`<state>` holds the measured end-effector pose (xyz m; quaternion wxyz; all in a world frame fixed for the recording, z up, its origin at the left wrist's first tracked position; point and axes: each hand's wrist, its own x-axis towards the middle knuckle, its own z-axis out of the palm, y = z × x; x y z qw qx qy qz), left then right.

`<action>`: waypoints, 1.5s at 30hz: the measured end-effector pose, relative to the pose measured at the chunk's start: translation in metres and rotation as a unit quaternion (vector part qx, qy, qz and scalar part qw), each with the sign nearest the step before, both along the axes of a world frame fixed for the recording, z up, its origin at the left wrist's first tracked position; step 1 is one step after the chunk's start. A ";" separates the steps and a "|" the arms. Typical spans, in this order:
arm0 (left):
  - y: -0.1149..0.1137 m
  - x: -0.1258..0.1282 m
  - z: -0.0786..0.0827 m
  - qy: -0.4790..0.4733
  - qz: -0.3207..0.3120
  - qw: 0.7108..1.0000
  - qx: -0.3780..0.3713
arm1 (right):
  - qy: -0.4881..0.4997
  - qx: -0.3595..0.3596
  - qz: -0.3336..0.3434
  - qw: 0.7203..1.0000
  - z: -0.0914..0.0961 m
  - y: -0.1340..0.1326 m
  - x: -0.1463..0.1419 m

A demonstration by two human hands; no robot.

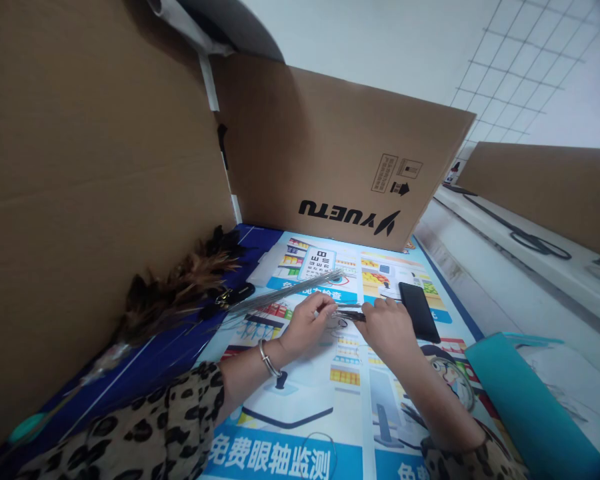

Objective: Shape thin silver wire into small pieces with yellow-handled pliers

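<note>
While both hands meet over the middle of the worktop, a slim dark piece sits btwn them, roughly level and just above the printed poster surface. Type of piece: cannot tell, too small.

L hand: fingers curled inward, tips closed on the piece's L end. Metal bangle on the wrist; leopard-print sleeve runs back to the near-left corner.

R hand: seen from the back, fingers bent down and closed on the piece's R end. Exact contact pts hidden by the knuckles.

A thin wire loop lies directly under the piece; whether it is joined to it, cannot tell.

Other items noted:
- Bundle of thin grey wires: flat on the worktop, just beyond L hand, angled toward the far edge.
- Brown/black feathers: heaped along the left edge, against the cardboard side wall.
- Black phone: flat, face up, just beside R hand on the right-edge side, not touching it.
- Teal folder: at the near-right corner, partly over the right edge.
- Cardboard back panel: upright along the far edge, "YUETU" print upside down.
</note>
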<state>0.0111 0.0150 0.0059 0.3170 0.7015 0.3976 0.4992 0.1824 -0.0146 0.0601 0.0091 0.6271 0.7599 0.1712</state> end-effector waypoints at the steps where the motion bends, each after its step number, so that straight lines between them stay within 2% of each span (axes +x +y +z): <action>1: 0.000 0.000 0.000 0.001 0.000 1.000 0.001 | 0.001 0.000 -0.002 1.000 0.000 0.000 0.000; 22: -0.001 -0.001 0.001 0.040 -0.020 0.998 0.044 | 0.004 -0.026 0.001 1.000 -0.003 0.002 0.000; 37: -0.002 -0.001 0.002 0.061 -0.013 0.997 0.040 | 0.016 -0.036 0.001 0.999 -0.002 0.002 0.000; 45: -0.002 -0.001 0.002 0.064 -0.029 0.996 0.052 | 0.004 -0.050 0.000 0.999 -0.002 0.002 0.000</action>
